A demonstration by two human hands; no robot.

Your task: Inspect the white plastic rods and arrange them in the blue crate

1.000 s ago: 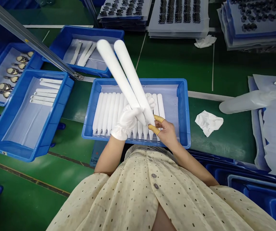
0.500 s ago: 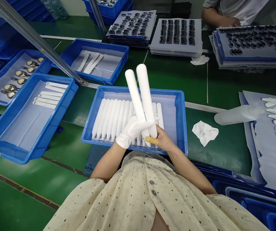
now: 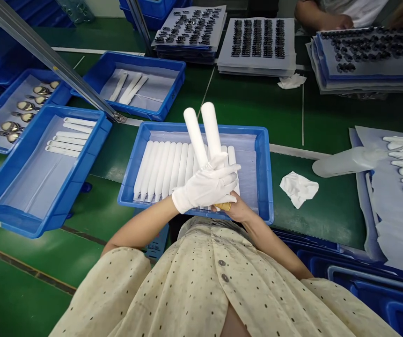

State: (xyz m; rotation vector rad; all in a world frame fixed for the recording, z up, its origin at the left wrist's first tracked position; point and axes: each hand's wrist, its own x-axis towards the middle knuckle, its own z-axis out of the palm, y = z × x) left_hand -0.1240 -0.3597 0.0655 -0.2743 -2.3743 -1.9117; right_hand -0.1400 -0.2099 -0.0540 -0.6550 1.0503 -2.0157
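Two long white handles (image 3: 211, 128), rounded at the top, tilt upward over the blue tray (image 3: 264, 178). My right hand (image 3: 238, 208), bare except for a yellow finger cot on one digit, grips their lower ends; part of it is hidden behind the left. Across the front of these handles lies my left hand (image 3: 208, 187) in a white glove, its fingers stretched out and slightly spread. A row of similar white handles (image 3: 162, 168) fills much of the tray beneath, on a pale liner, and my hands cover some of them.
Blue trays with slim white pieces (image 3: 68, 140) and shiny spoon-like metal parts (image 3: 25, 105) stand left, below a slanted metal bar (image 3: 47, 56). Right are a crumpled white cloth (image 3: 298, 188) and a spouted bottle (image 3: 345, 161). Stacked sheets with dark parts (image 3: 257, 40) and a co-worker's hand (image 3: 338, 22) are behind.
My left hand has gone from being wrapped around the two handles to lying across their front with fingers extended. The handles have come lower; my right hand still holds them.
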